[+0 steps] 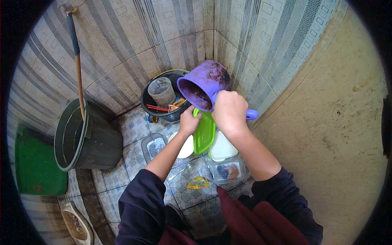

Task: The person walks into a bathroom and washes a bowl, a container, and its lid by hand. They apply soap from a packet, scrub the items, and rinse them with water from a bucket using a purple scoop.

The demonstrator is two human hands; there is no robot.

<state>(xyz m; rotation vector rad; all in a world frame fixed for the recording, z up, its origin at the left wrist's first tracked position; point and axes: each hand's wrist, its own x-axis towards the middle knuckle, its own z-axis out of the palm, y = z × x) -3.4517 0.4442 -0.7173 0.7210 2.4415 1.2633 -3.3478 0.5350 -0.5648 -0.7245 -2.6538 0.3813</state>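
Purple plastic jug [204, 83] is tilting at twelve o'clock, its handle being gripped by the fisted right hand [229, 110]; the left hand [190, 121], at its eight o'clock, is pinching the green lid [204, 134].

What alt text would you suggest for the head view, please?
The right hand holds a purple jug tilted over a green lid held by the left hand, above a tiled floor. Clear tubs lie below; a large bucket and a small bucket stand by the wall.

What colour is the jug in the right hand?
Purple jug, held by the right hand; head view shows it best.
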